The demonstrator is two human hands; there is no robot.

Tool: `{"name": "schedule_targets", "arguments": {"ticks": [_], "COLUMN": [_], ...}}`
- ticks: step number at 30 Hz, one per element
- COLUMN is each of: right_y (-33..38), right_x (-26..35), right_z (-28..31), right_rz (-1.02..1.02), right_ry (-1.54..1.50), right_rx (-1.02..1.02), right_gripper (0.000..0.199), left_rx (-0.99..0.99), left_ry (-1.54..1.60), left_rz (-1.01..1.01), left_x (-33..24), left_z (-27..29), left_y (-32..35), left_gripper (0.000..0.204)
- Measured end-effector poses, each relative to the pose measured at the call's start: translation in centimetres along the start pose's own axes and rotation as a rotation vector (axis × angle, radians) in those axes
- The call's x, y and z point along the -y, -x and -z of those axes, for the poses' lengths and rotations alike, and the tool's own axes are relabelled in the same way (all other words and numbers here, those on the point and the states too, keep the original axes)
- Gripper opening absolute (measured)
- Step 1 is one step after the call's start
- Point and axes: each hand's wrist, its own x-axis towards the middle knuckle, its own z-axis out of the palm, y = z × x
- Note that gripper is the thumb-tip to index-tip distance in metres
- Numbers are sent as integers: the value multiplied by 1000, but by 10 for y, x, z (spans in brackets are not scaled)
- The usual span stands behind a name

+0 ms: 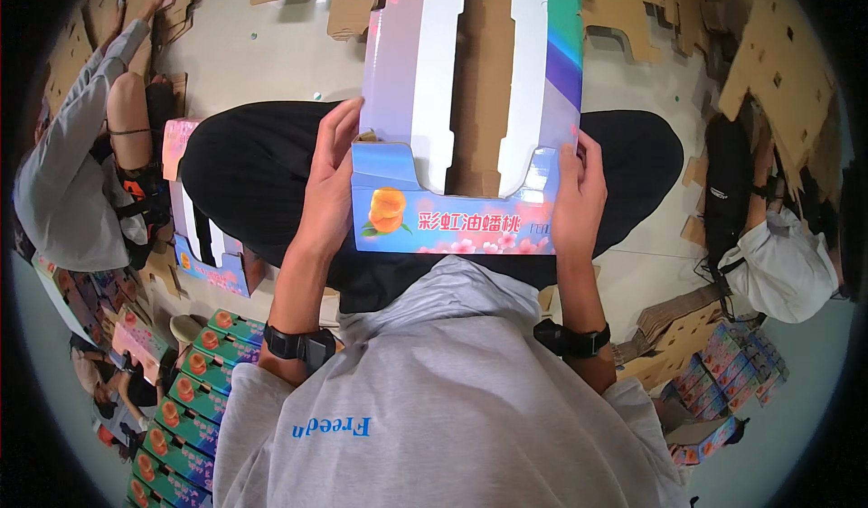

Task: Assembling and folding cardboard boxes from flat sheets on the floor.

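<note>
A pale floor (271,65) is spreading out under everything, littered with flat brown cardboard blanks (778,74) along its far and right edges. The person is sitting cross-legged on it in black trousers (244,174) and a grey sweatshirt (452,390). Over the lap a long printed carton (398,74), white and violet outside with bare brown card in its middle, is lying half folded, its far end reaching away from the body and its near end panel, showing a peach picture, standing upright toward the chest. The left hand (327,187) is gripping the carton's left near corner, fingers pressed together and lying flat up the side wall. The right hand (579,196) is clasping the right near corner, fingers together and curled around the edge; the thumb seems to be behind the panel, though that is hard to make out. Each wrist is wearing a black band. At the lower left a row of finished green and blue cartons (194,390) is standing stacked. At the far left another person in a grey sleeve (77,137) is sitting near more cartons.
</note>
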Motion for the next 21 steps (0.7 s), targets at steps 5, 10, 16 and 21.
{"name": "schedule_targets", "arguments": {"ticks": [5,10,16,21], "right_y": [21,30,28,28], "right_x": [-18,-31,-32,-32], "right_z": [-2,-2,-1,1], "right_rz": [126,158,149,100], "right_ry": [-132,-140,-114,-144], "right_rx": [-27,-72,-85,-66], "right_gripper": [36,35,34,34], "left_rx": [-4,111,8,-89], "left_ry": [-69,-227,-144,-149], "left_rz": [32,75,74,66], "left_x": [-11,-21,-9,1], "left_z": [-1,-1,-8,-9], "left_y": [7,7,7,8], "left_gripper": [63,63,57,53]}}
